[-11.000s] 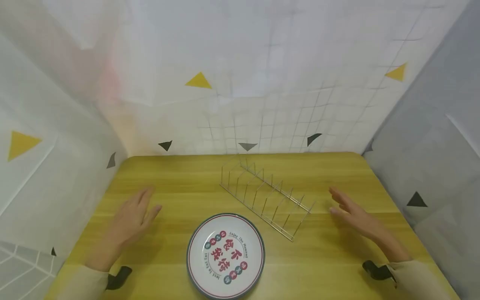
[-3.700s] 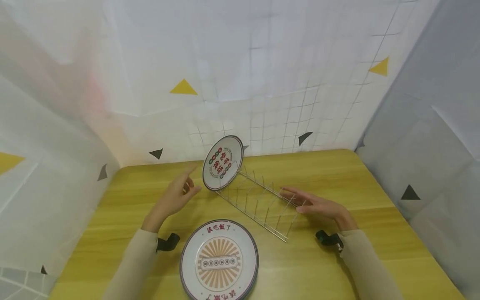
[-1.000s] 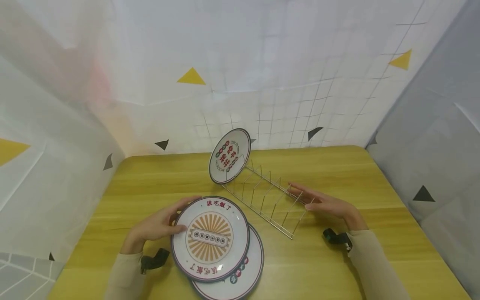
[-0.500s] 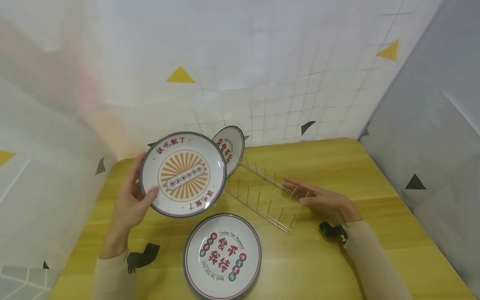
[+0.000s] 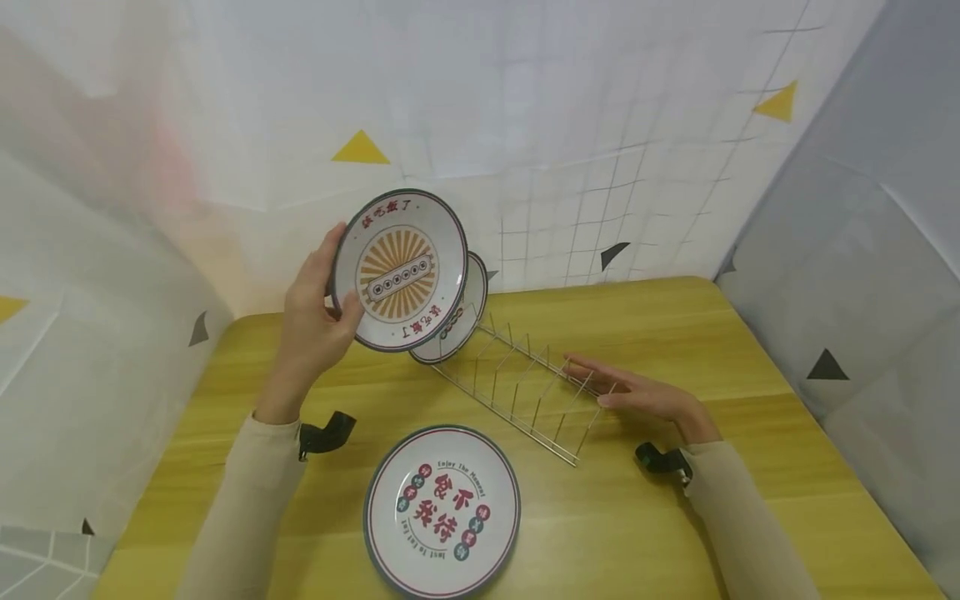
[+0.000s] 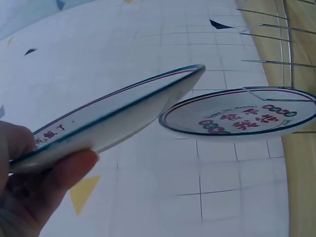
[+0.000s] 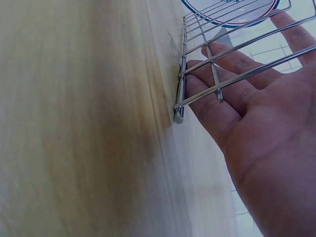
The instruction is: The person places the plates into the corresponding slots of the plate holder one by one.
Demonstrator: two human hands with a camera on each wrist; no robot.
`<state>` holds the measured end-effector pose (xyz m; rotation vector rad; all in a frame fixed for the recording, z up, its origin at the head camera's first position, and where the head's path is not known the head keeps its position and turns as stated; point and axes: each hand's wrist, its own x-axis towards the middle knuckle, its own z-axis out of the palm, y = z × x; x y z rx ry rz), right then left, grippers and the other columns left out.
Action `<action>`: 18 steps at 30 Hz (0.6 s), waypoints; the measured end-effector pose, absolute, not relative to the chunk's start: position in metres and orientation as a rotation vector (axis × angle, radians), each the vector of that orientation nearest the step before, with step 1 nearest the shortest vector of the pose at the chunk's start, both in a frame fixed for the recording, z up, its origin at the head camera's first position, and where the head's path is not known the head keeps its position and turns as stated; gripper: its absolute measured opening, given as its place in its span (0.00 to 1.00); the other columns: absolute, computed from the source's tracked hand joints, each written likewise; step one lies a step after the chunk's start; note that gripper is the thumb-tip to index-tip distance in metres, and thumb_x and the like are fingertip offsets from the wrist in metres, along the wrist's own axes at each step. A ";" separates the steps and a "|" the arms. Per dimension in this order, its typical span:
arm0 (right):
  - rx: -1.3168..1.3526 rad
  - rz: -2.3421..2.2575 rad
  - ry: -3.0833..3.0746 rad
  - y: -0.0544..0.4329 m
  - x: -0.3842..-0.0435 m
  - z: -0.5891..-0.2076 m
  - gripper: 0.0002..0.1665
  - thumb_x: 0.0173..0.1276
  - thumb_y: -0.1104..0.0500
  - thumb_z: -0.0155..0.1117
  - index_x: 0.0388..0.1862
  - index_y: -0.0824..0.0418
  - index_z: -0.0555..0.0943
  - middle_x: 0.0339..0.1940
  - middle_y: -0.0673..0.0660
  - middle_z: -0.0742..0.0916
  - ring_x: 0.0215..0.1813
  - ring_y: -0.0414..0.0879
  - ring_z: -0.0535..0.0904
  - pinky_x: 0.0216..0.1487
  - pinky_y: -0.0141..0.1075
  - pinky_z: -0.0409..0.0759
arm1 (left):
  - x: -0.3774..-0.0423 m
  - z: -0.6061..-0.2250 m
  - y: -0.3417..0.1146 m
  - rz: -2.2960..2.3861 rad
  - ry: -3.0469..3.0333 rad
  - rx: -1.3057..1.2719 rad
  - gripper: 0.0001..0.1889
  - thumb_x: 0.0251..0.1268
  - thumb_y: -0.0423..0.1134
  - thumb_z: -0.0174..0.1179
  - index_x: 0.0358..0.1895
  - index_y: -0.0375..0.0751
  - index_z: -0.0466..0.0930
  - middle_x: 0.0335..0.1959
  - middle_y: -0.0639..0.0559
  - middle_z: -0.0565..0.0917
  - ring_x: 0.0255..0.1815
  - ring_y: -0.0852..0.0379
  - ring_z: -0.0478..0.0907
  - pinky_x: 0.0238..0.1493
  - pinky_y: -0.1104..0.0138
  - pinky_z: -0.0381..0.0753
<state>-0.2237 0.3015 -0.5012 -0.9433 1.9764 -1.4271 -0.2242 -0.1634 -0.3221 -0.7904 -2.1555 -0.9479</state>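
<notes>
My left hand [image 5: 311, 321] grips the left rim of a white plate [image 5: 401, 271] with a blue edge and an orange sunburst. The plate is tilted in the air, thumb on its face, fingers behind. It partly hides a second plate [image 5: 468, 312], with red characters, which leans upright in the far end of a wire plate rack [image 5: 517, 400]. In the left wrist view, the held plate [image 6: 118, 113] is left of the racked plate [image 6: 247, 116]. My right hand [image 5: 648, 396] holds the rack's right end. The right wrist view shows its fingers [image 7: 237, 94] against the wires.
Another plate with red characters [image 5: 442, 512] lies face up on the wooden table [image 5: 600, 525], in front of the rack. Pale cloth walls [image 5: 562, 167] stand behind the table and at both sides.
My left hand has lifted the sunburst plate off the table plate and carried it up and away, tilting it more upright beside the racked plate. Earlier, the first plate went into the rack.
</notes>
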 end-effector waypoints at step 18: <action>-0.945 -1.444 1.951 0.302 -0.223 -0.502 0.43 0.74 0.68 0.47 0.81 0.50 0.44 0.80 0.62 0.56 0.79 0.64 0.51 0.74 0.54 0.52 | -0.260 -0.346 -0.098 -0.655 -2.403 -0.771 0.45 0.56 0.17 0.53 0.78 0.46 0.52 0.34 0.44 0.65 0.25 0.53 0.62 0.24 0.66 0.68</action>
